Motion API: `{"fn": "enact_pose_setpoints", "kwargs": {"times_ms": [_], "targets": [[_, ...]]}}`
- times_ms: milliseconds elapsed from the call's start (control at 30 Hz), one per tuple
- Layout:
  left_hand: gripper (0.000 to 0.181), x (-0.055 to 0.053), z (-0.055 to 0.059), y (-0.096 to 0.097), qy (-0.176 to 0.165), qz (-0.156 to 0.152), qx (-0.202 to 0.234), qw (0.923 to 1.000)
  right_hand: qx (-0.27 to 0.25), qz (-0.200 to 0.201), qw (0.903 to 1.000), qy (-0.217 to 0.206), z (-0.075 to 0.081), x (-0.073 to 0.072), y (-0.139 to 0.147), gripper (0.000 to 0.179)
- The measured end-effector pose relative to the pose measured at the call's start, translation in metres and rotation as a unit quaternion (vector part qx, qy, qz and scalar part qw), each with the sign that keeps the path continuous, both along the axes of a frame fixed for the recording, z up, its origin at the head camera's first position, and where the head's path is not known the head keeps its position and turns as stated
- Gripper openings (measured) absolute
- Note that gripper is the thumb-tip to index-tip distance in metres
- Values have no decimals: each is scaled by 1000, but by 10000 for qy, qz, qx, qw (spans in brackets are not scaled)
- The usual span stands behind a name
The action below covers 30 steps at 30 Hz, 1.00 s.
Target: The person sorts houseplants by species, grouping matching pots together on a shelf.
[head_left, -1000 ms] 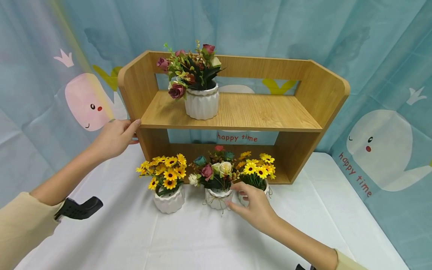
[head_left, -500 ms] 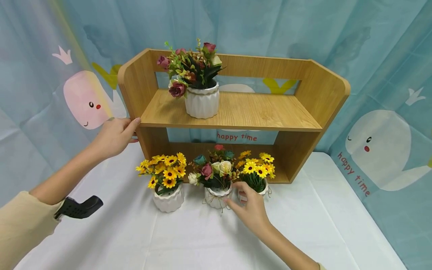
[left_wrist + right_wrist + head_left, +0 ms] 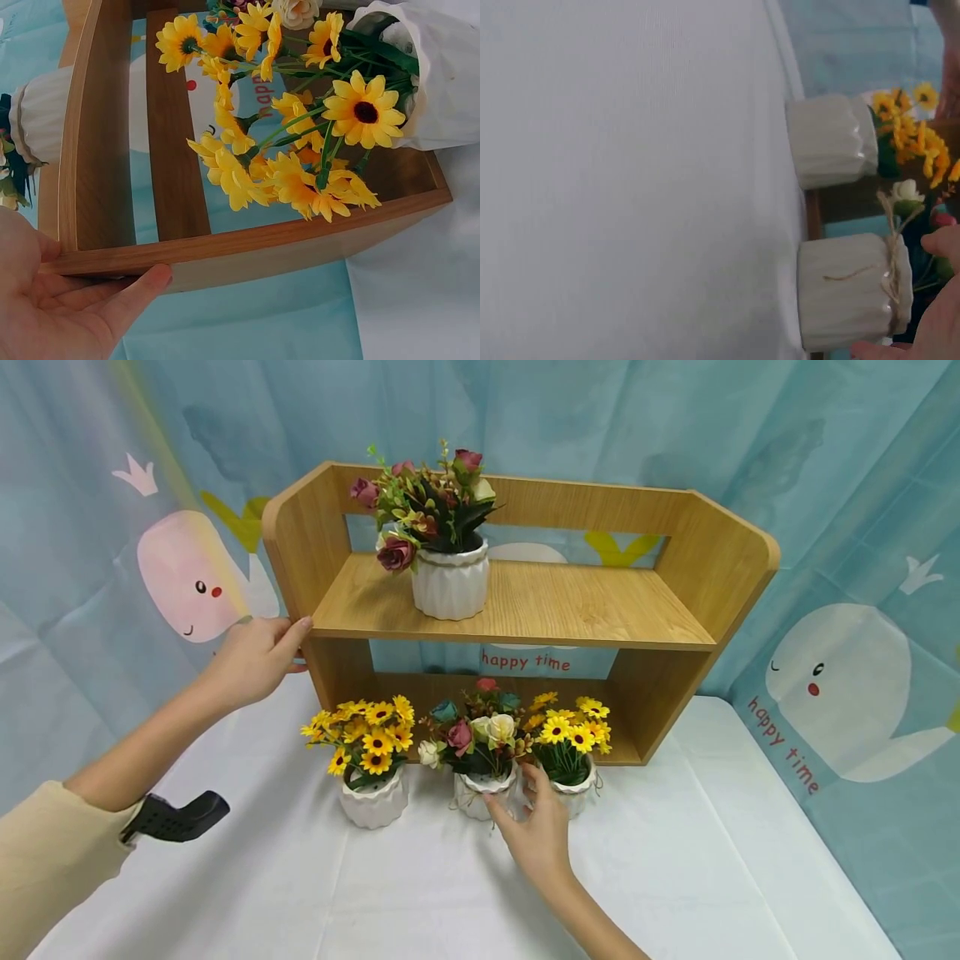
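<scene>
My left hand (image 3: 253, 662) grips the left side panel of a two-tier wooden shelf (image 3: 600, 606). Its thumb lies at the panel's front edge, also seen in the left wrist view. My right hand (image 3: 536, 831) is at the middle white pot (image 3: 472, 797) of mixed roses, thumb in front of the pot and fingers by its right side. Firm contact does not show. To its right stands a white pot of yellow daisies (image 3: 573, 797), partly behind the hand. Another pot of yellow daisies (image 3: 375, 802) stands to the left.
A white pot of dark pink roses (image 3: 450, 585) sits on the upper board, left of centre. The lower pots stand on the white tablecloth (image 3: 420, 893) in front of the shelf. A blue curtain (image 3: 825, 485) with whale prints hangs behind and at the sides.
My right hand has shifted left, its thumb now in front of the middle pot and its forearm swung inward. My left hand stays on the shelf panel. The pots have not moved.
</scene>
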<state>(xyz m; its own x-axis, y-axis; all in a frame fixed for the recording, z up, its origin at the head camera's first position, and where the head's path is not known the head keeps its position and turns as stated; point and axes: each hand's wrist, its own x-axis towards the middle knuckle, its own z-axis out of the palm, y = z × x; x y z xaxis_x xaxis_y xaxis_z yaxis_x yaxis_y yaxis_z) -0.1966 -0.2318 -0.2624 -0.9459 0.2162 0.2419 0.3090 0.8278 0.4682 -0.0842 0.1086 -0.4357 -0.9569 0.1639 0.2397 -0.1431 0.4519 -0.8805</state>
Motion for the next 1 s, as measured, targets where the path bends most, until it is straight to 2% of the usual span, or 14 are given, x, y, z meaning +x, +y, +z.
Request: {"fn": "enact_pose_setpoints", "kwargs": {"times_ms": [133, 333, 600, 833, 1000], "targets": [[57, 1, 0, 1, 35, 7, 25, 10000, -251, -158, 9995, -76, -3, 1, -6, 69], [59, 0, 0, 0, -21, 1, 51, 10000, -550, -217, 9982, 52, -9, 3, -16, 71], [59, 1, 1, -2, -68, 41, 52, 10000, -514, -658, 9947, 594, -18, 2, -37, 73], [58, 0, 1, 0, 53, 32, 32, 10000, -705, -973, 9896, 793, -21, -2, -48, 76], [58, 0, 1, 2, -30, 35, 80, 10000, -765, -1130, 9879, 731, -23, -8, -50, 77]]}}
